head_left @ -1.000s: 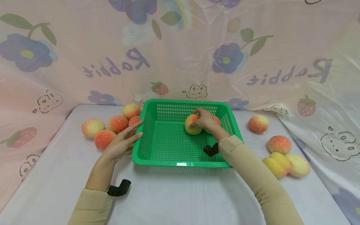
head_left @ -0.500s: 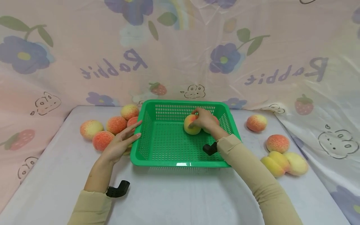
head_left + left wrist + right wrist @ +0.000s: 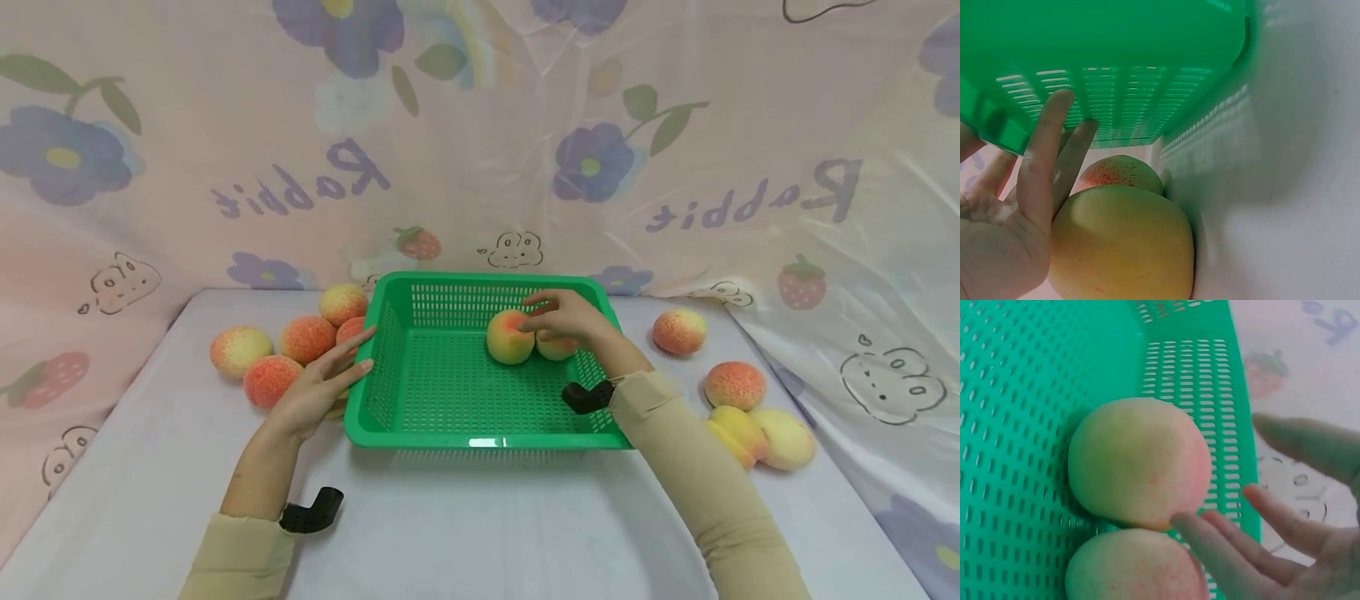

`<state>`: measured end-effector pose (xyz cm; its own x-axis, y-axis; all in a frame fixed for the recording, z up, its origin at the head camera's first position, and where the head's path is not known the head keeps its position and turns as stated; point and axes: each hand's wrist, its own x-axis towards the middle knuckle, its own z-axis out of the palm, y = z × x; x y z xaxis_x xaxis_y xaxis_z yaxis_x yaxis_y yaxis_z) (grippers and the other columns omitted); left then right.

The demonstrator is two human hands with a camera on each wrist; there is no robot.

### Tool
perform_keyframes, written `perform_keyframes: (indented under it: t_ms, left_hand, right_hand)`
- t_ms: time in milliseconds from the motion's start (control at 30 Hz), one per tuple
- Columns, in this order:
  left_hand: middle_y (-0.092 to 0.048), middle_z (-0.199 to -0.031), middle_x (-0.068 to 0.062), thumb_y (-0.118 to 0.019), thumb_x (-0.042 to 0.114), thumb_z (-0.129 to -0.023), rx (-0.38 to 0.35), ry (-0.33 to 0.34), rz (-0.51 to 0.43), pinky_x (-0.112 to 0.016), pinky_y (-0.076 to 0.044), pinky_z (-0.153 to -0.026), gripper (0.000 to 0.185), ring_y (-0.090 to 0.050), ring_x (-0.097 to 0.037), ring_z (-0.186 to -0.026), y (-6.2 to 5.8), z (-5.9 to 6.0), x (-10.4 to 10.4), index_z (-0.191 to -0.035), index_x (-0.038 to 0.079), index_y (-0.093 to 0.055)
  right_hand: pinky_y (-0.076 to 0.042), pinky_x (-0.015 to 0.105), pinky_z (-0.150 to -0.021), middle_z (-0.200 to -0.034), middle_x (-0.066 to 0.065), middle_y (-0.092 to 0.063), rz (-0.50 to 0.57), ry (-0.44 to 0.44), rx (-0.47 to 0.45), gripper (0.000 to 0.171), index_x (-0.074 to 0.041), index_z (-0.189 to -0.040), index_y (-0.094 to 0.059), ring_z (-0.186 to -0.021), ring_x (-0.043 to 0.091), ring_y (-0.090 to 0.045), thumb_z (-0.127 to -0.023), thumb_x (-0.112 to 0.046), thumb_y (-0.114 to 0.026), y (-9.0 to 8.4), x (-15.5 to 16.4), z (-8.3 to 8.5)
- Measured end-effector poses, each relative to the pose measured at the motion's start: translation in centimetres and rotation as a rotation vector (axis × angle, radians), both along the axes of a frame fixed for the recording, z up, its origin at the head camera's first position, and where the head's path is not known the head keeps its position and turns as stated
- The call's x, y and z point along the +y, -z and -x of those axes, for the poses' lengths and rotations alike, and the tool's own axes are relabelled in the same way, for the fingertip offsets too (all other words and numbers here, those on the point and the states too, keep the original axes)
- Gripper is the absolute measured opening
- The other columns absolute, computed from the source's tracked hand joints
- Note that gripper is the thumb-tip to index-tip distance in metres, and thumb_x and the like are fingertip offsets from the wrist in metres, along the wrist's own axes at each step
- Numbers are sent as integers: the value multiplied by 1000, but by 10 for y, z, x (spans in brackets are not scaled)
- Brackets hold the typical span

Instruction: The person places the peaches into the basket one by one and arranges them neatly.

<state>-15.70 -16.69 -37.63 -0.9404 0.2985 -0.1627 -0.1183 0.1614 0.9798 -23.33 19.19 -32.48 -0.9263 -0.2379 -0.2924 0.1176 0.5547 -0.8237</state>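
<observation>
Right hand (image 3: 573, 321) spread loose and holding nothing, fingertips just above two peaches (image 3: 510, 337) lying side by side in the green basket (image 3: 420, 429), near its far right corner. Left hand (image 3: 318, 385) flat, fingers straight against the basket's outer left wall. Probably light, round and faintly fuzzy, so prone to rolling; likely best cupped from above around the widest part, without pinching. From the right wrist, the peaches (image 3: 1140, 462) touching each other, nearly against the perforated wall. From the left wrist, a yellow peach (image 3: 1121, 244) tucked under the palm, barely seen from the head. More peaches (image 3: 742, 385) scattered on the tabletop (image 3: 450, 525) to the right.
</observation>
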Motion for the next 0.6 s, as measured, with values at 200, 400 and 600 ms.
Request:
perform_keyframes:
  t_ms: [200,400,600]
  left_hand:
    - [-10,-157,-22,-54,35,-98,-6,9,-11,-30,-54,-83,61,-63,-23,-107,1,-1,0,-152,28,-27]
    - [-10,-158,-20,-54,37,-98,-17,9,-11,-33,-54,-84,60,-61,-24,-110,5,2,-1,-152,31,-28]
    - [-9,-158,-20,-54,39,-97,-13,12,6,-33,-53,-85,60,-55,-33,-119,5,3,-2,-151,33,-28]
  right_hand:
    - [-48,47,-98,-137,24,-49,141,-21,2,57,0,-140,-45,-121,39,-53,-91,-17,-67,4,20,-4]
    - [-45,48,-101,-141,26,-43,211,-25,-5,55,3,-142,-40,-125,42,-48,-93,-12,-62,1,32,-8]
    - [-43,45,-105,-141,30,-42,257,-12,-4,53,6,-144,-35,-126,40,-48,-97,-8,-54,-4,44,-13]
